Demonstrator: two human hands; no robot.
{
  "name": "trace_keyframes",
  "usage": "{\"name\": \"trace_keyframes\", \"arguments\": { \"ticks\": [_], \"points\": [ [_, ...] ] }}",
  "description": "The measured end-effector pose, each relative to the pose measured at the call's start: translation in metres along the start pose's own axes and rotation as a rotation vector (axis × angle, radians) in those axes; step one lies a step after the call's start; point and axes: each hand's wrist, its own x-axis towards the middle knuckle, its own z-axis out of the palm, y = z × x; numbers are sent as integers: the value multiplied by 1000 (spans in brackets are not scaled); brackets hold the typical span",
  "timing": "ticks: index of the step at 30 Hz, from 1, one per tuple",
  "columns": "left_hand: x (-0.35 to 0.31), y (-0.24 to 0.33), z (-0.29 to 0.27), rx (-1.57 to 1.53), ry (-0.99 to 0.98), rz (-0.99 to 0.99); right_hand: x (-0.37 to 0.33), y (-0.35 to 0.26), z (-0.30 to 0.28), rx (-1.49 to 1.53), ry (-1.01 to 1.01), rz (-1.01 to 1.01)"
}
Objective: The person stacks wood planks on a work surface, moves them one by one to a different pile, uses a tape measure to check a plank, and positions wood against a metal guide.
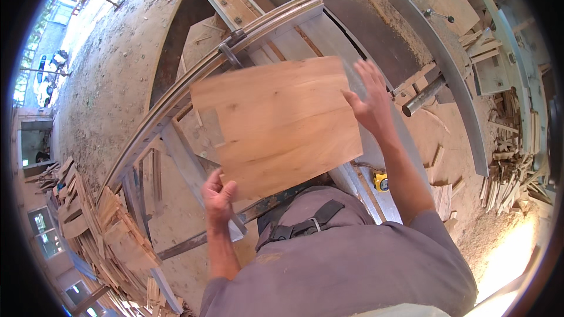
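Observation:
A flat wooden board [288,117] with a notched left side is in front of me, tilted over the saw table, its edges slightly blurred. At its lower left corner my left hand [218,196] grips the edge, thumb and fingers bent around it. My right hand [373,103] is at the right edge with its fingers stretched out and spread. The right thumb seems to touch the board's edge. Much of the metal table [326,35] beneath is hidden by the board.
A long curved-looking rail [170,103] with a metal clamp [232,44] runs along the left. On the table near my right forearm sits a yellow tape measure [381,182]. Wood scraps [120,229] pile up at left, and more offcuts [505,170] at right. A metal bar [424,95] juts out.

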Motion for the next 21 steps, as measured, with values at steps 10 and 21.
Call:
{"name": "trace_keyframes", "arguments": {
  "ticks": [10, 21],
  "points": [
    [122, 185, 74, 867, -375, 552, 82, -8, -101, 844, -450, 202],
    [121, -47, 131, 459, 325, 315, -29, 159, -11, 1373, 384, 943]
  ]
}}
